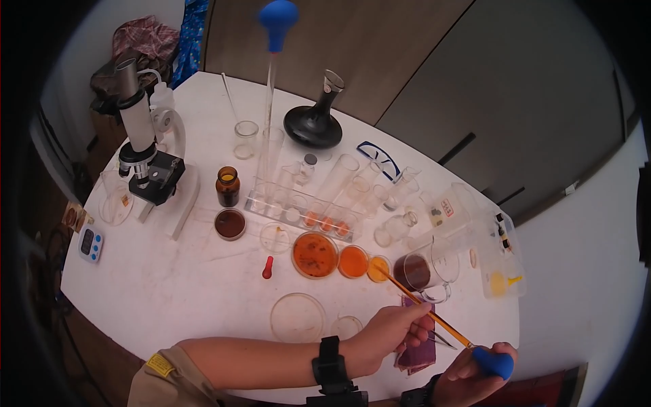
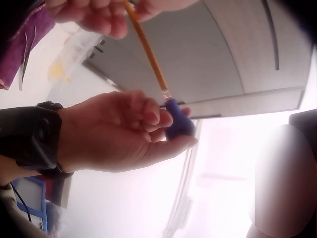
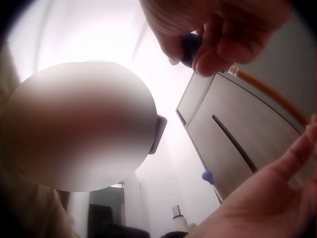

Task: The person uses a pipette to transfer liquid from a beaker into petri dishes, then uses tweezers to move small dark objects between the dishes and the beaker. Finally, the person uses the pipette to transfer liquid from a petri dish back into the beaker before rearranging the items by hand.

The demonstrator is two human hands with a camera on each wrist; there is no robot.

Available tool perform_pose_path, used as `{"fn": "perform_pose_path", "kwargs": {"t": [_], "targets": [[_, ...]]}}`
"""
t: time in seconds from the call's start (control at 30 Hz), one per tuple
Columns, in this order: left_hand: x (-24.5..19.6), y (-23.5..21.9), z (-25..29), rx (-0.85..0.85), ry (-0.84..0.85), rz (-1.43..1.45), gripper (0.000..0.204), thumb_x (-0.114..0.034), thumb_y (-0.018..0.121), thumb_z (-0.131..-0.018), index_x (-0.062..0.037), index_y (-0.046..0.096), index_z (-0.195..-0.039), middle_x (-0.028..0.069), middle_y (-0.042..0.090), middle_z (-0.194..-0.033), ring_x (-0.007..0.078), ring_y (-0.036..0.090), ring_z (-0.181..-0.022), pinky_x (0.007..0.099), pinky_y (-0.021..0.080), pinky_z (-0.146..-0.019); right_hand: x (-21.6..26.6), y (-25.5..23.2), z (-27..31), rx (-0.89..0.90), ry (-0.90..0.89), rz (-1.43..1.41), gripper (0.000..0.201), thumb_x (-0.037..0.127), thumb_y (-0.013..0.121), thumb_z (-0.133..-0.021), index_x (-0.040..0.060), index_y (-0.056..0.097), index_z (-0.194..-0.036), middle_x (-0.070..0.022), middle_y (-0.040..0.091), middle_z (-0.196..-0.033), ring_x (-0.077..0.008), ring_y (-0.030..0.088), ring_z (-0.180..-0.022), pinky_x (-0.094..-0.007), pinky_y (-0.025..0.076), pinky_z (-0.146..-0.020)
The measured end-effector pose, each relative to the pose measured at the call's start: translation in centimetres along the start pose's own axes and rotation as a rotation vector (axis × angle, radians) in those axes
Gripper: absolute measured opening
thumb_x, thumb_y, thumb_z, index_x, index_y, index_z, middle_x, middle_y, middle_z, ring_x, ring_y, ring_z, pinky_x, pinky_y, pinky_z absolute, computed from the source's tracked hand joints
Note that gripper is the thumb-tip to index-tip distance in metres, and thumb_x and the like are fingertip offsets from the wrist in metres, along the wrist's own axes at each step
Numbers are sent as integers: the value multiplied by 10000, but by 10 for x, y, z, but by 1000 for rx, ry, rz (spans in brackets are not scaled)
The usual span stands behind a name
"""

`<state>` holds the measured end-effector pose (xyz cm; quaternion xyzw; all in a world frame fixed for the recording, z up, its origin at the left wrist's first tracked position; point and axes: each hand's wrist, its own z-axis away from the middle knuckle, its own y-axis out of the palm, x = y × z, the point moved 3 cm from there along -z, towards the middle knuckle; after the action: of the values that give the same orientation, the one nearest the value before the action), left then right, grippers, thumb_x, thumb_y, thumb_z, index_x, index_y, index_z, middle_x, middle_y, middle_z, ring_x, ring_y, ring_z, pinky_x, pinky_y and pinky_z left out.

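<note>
My left hand (image 1: 386, 334) pinches the tube of a glass pipette (image 1: 447, 324) filled with orange liquid. My right hand (image 1: 464, 385) grips the blue rubber bulb (image 1: 497, 365) at its upper end; in the left wrist view, thumb and fingers wrap the bulb (image 2: 179, 121). Slanting down to the left, the tube has its tip over a small dish of yellow-orange liquid (image 1: 380, 274). Beside that dish sit an orange dish (image 1: 353, 262) and a larger orange dish (image 1: 314, 256) with dark specks. Below my left hand lies a folded purple cloth (image 1: 418, 356), with tweezers (image 1: 444, 339) alongside.
A glass mug (image 1: 444, 261) and a dark-brown dish stand right of the small dishes. Behind them are a test-tube rack (image 1: 271, 207), several glass vessels, a black decanter (image 1: 313, 127) and an upright pipette with a blue bulb (image 1: 278, 24). A microscope (image 1: 146, 136) occupies the left.
</note>
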<state>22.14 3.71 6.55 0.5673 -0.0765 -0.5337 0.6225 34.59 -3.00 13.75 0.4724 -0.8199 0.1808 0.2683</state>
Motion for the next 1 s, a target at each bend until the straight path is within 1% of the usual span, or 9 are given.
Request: {"fn": "perform_pose_path", "kwargs": {"t": [0.07, 0.17, 0.27, 0.33, 0.4, 0.6, 0.73, 0.77, 1.0], "targets": [[0, 0, -1, -4, -7, 17, 370, -407, 553, -981, -48, 631, -939, 18, 609, -865, 107, 557, -800, 251, 443, -707, 3, 2, -5, 82, 90, -60, 723, 565, 570, -946, -103, 470, -1204, -51, 501, -532, -134, 411, -397, -245, 311, -363], [-1, -1, 0, -45, 32, 58, 359, -383, 526, -994, -59, 604, -862, 19, 588, -811, 114, 548, -758, 259, 434, -688, -9, -4, -13, 33, 47, -154, 515, 414, 560, -974, -75, 537, -1135, -4, 421, -520, -101, 357, -365, -230, 262, -373], [-3, -5, 0, -93, 177, 72, 339, -329, 510, -1001, -67, 562, -792, 20, 560, -759, 119, 534, -710, 265, 424, -676, -11, 2, -24, 20, 49, 8, 681, 591, 461, -983, -71, 491, -1143, 29, 363, -508, -45, 285, -353, -185, 187, -356], [-7, -7, 2, -103, 271, 55, 331, -298, 509, -1001, -70, 538, -763, 22, 546, -737, 121, 524, -687, 268, 420, -672, -5, 10, -37, 77, 56, -48, 652, 551, 519, -974, -81, 500, -1131, 21, 382, -512, -55, 321, -359, -194, 218, -358], [-19, -8, 4, -155, 438, -6, 293, -258, 518, -994, -69, 523, -771, 20, 534, -733, 123, 504, -673, 267, 416, -672, -8, 8, -47, 87, 180, -125, 777, 584, 671, -869, -153, 543, -1083, -36, 553, -582, -80, 455, -373, -193, 334, -362], [-58, -19, 15, -256, 534, 31, 215, -286, 526, -1005, -137, 498, -853, -24, 512, -757, 99, 492, -706, 259, 404, -690, -5, 23, -87, 147, 287, -154, 519, 390, 696, -893, -83, 621, -1092, -75, 629, -727, -78, 542, -473, -190, 429, -443], [-80, -24, 25, -343, 573, 30, 120, -206, 532, -973, -113, 552, -1046, -20, 568, -917, 102, 525, -799, 252, 432, -732, -16, 29, -107, 228, 350, -247, 255, 173, 683, -925, -31, 655, -1075, -16, 653, -783, -23, 568, -566, -170, 461, -501], [-83, -29, 25, -333, 571, -2, 230, -208, 523, -960, -92, 549, -1157, 10, 612, -1016, 109, 561, -870, 245, 441, -759, -17, 30, -111, 239, 360, -234, 256, 184, 692, -922, -28, 658, -1061, -12, 650, -772, -21, 566, -565, -167, 461, -502], [-99, -21, 22, -255, 664, -505, 332, -214, 495, -940, -38, 599, -1202, 76, 616, -1281, 127, 600, -1002, 261, 442, -818, -18, 42, -128, 254, 338, -130, 333, 287, 645, -940, -29, 685, -1037, -12, 611, -716, -30, 520, -528, -186, 434, -462]]}}
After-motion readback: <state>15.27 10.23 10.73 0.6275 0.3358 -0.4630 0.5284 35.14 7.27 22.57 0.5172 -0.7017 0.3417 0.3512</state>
